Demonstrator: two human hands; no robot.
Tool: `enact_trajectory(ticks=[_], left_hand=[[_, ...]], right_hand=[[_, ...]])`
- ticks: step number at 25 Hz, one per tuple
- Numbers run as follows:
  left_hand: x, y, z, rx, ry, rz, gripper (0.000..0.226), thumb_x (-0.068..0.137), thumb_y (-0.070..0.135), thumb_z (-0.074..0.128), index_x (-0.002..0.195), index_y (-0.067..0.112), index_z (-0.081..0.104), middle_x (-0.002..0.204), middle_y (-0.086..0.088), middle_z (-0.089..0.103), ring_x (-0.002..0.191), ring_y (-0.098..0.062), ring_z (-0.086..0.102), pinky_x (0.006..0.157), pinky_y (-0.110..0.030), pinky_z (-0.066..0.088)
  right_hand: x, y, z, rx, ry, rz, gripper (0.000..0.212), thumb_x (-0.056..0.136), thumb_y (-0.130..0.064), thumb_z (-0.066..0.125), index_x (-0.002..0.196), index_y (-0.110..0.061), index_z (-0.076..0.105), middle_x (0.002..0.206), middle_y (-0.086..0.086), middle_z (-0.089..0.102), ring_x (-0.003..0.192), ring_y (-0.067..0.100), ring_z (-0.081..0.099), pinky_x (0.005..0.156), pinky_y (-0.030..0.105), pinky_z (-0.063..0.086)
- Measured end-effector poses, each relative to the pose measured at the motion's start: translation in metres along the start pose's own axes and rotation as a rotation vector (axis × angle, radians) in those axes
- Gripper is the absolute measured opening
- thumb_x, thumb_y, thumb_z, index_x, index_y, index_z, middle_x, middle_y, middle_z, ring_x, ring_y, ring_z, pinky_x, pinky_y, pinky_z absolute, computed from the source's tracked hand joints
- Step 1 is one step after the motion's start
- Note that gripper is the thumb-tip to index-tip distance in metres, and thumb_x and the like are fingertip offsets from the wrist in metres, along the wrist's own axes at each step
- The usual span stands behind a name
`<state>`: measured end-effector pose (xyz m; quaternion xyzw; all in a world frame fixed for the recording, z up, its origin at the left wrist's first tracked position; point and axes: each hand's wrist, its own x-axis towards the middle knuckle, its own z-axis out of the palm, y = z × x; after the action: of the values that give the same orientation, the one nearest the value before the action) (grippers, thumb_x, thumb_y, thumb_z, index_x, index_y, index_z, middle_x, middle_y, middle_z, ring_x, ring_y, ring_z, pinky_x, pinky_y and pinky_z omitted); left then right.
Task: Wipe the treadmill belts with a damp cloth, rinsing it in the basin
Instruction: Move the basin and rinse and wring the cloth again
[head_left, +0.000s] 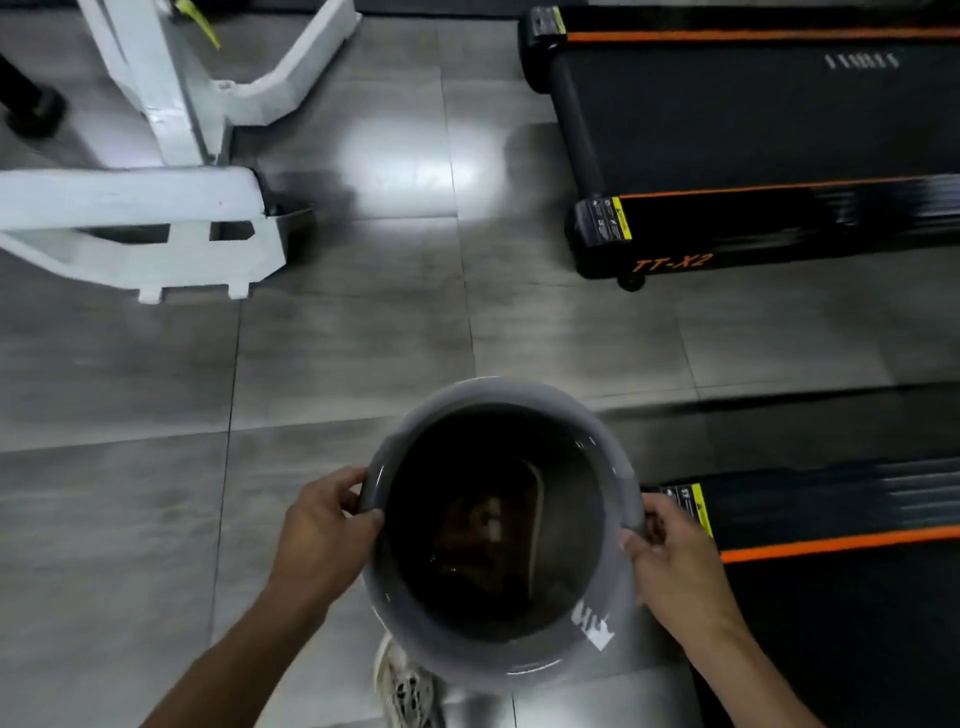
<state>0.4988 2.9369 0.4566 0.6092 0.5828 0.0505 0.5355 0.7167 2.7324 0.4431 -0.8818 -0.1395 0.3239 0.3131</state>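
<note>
Both hands, left hand (324, 525) and right hand (675, 556), hold the grey basin (498, 400) above the shoe (405, 686), fingers curled over its rim. The brown cloth (485, 530) lies in dark water. Any tilt likely slops water onto the tiled floor (337, 353) beside the near treadmill (852, 597); the far treadmill (753, 119) sits beyond.

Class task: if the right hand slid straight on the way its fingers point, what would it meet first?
The right hand grips the grey basin at its rim, so it would meet the basin's wall at once.

Left hand (317, 535), right hand (675, 566) grip grey basin (467, 660) rim; dark cloth (483, 525) submerged inside; treadmill (753, 130) ahead-right.
</note>
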Motion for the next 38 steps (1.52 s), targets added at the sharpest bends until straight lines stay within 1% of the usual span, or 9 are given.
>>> enact_trajectory(ticks=[4, 9, 13, 18, 23, 25, 29, 35, 38], left_hand=[[0.082, 0.055, 0.006, -0.024, 0.039, 0.005, 0.053, 0.075, -0.009, 0.064, 0.086, 0.043, 0.068, 0.068, 0.004, 0.071, 0.067, -0.016, 0.068, 0.06, -0.029, 0.052], [0.171, 0.109, 0.029, -0.036, 0.039, -0.017, 0.049, 0.078, -0.012, 0.063, 0.085, 0.037, 0.066, 0.07, 0.006, 0.07, 0.059, -0.002, 0.063, 0.047, -0.007, 0.043], [0.235, 0.15, 0.045, -0.041, 0.062, -0.054, 0.042, 0.072, -0.007, 0.064, 0.086, 0.032, 0.073, 0.068, 0.002, 0.072, 0.066, -0.02, 0.068, 0.06, -0.028, 0.053], [0.308, 0.2, 0.058, -0.006, 0.077, -0.073, 0.05, 0.074, -0.01, 0.064, 0.076, 0.039, 0.068, 0.07, 0.001, 0.072, 0.069, -0.02, 0.066, 0.064, -0.032, 0.052], [0.389, 0.248, 0.056, 0.027, 0.043, -0.088, 0.052, 0.075, -0.011, 0.063, 0.075, 0.041, 0.066, 0.061, 0.011, 0.069, 0.056, 0.0, 0.062, 0.054, -0.016, 0.047], [0.414, 0.266, 0.052, 0.029, 0.013, -0.1, 0.046, 0.076, -0.01, 0.063, 0.083, 0.035, 0.071, 0.067, 0.008, 0.072, 0.061, -0.002, 0.065, 0.054, -0.014, 0.048], [0.468, 0.294, 0.047, 0.053, 0.02, -0.135, 0.044, 0.078, -0.007, 0.061, 0.107, 0.023, 0.073, 0.078, 0.003, 0.072, 0.072, -0.01, 0.068, 0.052, -0.013, 0.048], [0.547, 0.312, 0.073, 0.079, 0.069, -0.188, 0.047, 0.082, -0.009, 0.059, 0.124, 0.014, 0.065, 0.085, 0.001, 0.068, 0.073, -0.006, 0.061, 0.053, -0.01, 0.043], [0.598, 0.297, 0.099, 0.094, 0.079, -0.208, 0.045, 0.083, -0.006, 0.063, 0.124, 0.012, 0.064, 0.083, 0.002, 0.064, 0.073, -0.005, 0.059, 0.055, -0.012, 0.042]], right_hand=[[0.085, -0.046, -0.004, 0.024, -0.004, -0.021, 0.027, 0.088, -0.008, 0.062, 0.09, -0.034, 0.06, 0.079, -0.004, 0.067, 0.07, 0.018, 0.066, 0.063, 0.044, 0.057], [0.194, -0.08, -0.008, -0.013, -0.014, -0.034, 0.021, 0.087, -0.009, 0.06, 0.09, -0.029, 0.058, 0.085, -0.003, 0.066, 0.08, 0.021, 0.067, 0.07, 0.048, 0.058], [0.272, -0.115, -0.015, -0.039, -0.039, -0.031, 0.017, 0.088, -0.009, 0.059, 0.085, -0.024, 0.056, 0.082, 0.001, 0.064, 0.076, 0.023, 0.065, 0.064, 0.048, 0.058], [0.351, -0.162, -0.027, -0.108, -0.026, -0.042, 0.013, 0.09, -0.011, 0.061, 0.087, -0.024, 0.057, 0.081, -0.003, 0.064, 0.074, 0.016, 0.064, 0.067, 0.042, 0.057], [0.428, -0.208, -0.021, -0.1, -0.076, 0.014, 0.017, 0.093, -0.01, 0.06, 0.093, -0.026, 0.057, 0.088, -0.003, 0.063, 0.079, 0.014, 0.063, 0.067, 0.034, 0.056], [0.452, -0.229, -0.019, -0.109, -0.099, 0.036, 0.016, 0.093, -0.009, 0.06, 0.094, -0.025, 0.057, 0.089, -0.002, 0.063, 0.077, 0.013, 0.062, 0.06, 0.027, 0.052], [0.506, -0.265, -0.009, -0.115, -0.111, 0.057, 0.018, 0.091, -0.007, 0.061, 0.094, -0.023, 0.058, 0.083, -0.003, 0.063, 0.074, 0.015, 0.062, 0.06, 0.033, 0.055], [0.586, -0.267, 0.032, -0.209, -0.05, 0.029, 0.012, 0.094, -0.006, 0.056, 0.102, -0.014, 0.056, 0.089, 0.001, 0.061, 0.078, 0.02, 0.057, 0.057, 0.024, 0.038], [0.64, -0.258, 0.054, -0.252, -0.036, 0.012, 0.013, 0.092, -0.006, 0.056, 0.105, -0.009, 0.057, 0.097, 0.008, 0.064, 0.077, 0.022, 0.054, 0.063, 0.027, 0.04]])
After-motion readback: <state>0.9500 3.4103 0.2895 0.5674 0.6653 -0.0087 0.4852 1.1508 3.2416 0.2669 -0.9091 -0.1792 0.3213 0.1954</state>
